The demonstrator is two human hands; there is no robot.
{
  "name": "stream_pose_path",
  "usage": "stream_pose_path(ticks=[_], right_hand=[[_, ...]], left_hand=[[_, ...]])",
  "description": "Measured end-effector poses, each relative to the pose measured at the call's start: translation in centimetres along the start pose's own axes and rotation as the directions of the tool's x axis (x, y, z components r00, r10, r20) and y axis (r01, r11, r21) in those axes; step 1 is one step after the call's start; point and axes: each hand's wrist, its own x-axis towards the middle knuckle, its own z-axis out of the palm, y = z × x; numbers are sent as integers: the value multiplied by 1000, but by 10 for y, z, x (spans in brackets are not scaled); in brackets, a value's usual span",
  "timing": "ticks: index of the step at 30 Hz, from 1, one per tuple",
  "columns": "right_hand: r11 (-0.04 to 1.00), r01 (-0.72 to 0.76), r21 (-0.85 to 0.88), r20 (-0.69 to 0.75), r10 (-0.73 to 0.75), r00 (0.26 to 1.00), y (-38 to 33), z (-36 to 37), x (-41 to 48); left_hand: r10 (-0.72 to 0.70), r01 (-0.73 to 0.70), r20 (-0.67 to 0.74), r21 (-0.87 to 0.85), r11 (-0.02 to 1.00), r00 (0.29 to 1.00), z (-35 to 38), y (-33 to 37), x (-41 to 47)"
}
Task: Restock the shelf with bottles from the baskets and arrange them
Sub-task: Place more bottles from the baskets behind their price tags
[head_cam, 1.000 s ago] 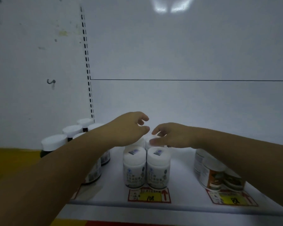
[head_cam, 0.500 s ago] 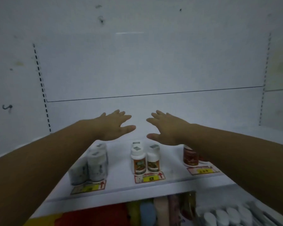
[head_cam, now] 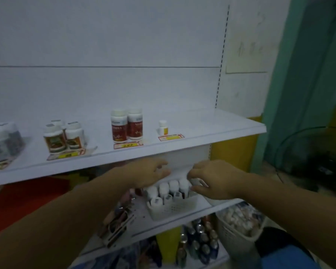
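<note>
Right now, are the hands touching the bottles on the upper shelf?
No, the left hand and right hand are below the upper shelf, over the bottles in the white basket.

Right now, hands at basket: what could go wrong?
The white-capped bottles are packed in the white basket; pulling one with the right hand may tip neighbours. The basket sits near the front edge of the lower shelf and could slide off. The upper shelf hangs above the left hand; lifting may knock it.

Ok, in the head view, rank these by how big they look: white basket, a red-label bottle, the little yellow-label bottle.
Largest: white basket.
Then: red-label bottle.
Smallest: yellow-label bottle.
The basket is nearer the camera, so its lead is unsure; the two bottles share one shelf, so that gap is real.
</note>
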Motion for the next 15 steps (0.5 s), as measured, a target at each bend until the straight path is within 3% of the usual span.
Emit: stream_pose_path(ticks=[2, 8, 12, 15], right_hand=[[997, -71, 42, 11, 71, 997, 24, 19, -15], [960, -203, 191, 66, 193, 979, 80, 80, -2], [898, -302, 321, 161, 262, 951, 110, 148, 28], [843, -354, 405, 219, 286, 933, 131, 196, 55]], left_hand=[[-26, 27, 54, -29, 999, 998, 20, 5, 17], [-88, 93, 36, -166, 982, 995, 63, -6, 79], [-197, 205, 63, -393, 896, 978, 115, -36, 134], [-290, 316, 125, -395, 863, 949, 152, -67, 175]])
